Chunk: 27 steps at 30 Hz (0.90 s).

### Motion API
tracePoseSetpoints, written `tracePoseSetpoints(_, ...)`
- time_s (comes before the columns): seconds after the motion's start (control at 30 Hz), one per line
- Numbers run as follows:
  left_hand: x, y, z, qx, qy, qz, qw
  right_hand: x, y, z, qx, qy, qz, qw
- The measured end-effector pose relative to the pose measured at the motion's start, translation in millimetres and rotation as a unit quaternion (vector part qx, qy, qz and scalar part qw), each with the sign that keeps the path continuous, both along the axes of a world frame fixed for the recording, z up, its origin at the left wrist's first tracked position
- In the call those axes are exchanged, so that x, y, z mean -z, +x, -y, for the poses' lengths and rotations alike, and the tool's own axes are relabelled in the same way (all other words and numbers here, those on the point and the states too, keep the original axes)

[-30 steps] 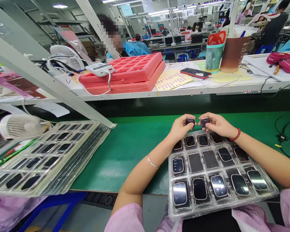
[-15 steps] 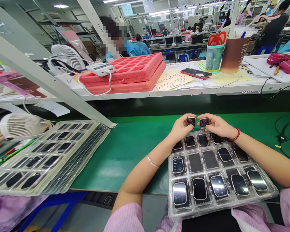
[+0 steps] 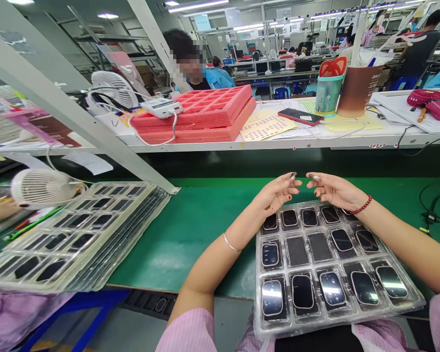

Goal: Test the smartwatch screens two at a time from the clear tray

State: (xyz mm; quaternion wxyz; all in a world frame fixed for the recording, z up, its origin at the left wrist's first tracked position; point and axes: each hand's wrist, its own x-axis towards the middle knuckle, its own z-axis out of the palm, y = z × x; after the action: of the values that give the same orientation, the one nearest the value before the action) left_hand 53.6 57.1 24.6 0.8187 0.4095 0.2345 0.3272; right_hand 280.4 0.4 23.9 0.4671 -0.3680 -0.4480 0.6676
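Note:
My left hand (image 3: 278,192) and my right hand (image 3: 333,189) are raised over the far edge of a clear plastic tray (image 3: 286,270), facing each other. Each is closed at the fingertips on a smartwatch body without a strap. Only a thin dark edge of the left watch (image 3: 293,175) and a bit of the right watch (image 3: 314,177) show; fingers hide the rest. Several similar watches lie face up in the tray's pockets, one with lit text on its screen (image 3: 270,253). Two middle-row pockets show bare dark bottoms. The tray tilts at the bench's near edge.
A stack of filled trays (image 3: 132,234) stands at left on the green bench (image 3: 205,205), beside a white fan (image 3: 40,189). Black cables (image 3: 430,215) lie at right. The shelf (image 3: 212,145) above bears red foam trays (image 3: 205,117), a phone (image 3: 300,116) and cups. A person sits beyond.
Both hands have turned, so the watch screens that faced me are now edge-on and mostly hidden. Several fingers have spread out. The view has shifted slightly; the tray stays in place.

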Motion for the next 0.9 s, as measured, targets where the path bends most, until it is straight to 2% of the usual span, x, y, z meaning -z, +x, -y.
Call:
tracePoseSetpoints(0.17,-3.0,0.2,-4.1,0.021,-0.081,0.015,0.996,0.0,6.7,-3.2,-0.014,-0.027,0.015,0.999)
tracePoseSetpoints(0.37,1.2,-1.5,-7.2,0.040,-0.077,0.012,0.996,1.9,8.8,-3.7,-0.031,-0.062,-0.027,0.997)
tracePoseSetpoints(0.5,4.7,0.0,-2.3,0.010,0.016,-0.022,1.000,1.0,3.0,-0.1,-0.034,-0.034,-0.041,0.998)
tracePoseSetpoints(0.7,6.1,6.4,12.1,-0.043,0.197,-0.107,0.974,2.2,-12.1,5.2,0.018,0.096,0.082,0.992)
tracePoseSetpoints(0.8,7.6,7.5,14.5,-0.044,0.247,-0.116,0.961,3.7,-15.1,6.3,0.034,0.146,0.143,0.978)
tracePoseSetpoints(0.9,9.4,7.2,13.7,-0.044,0.267,-0.122,0.955,4.1,-15.7,7.5,0.030,0.167,0.178,0.969)
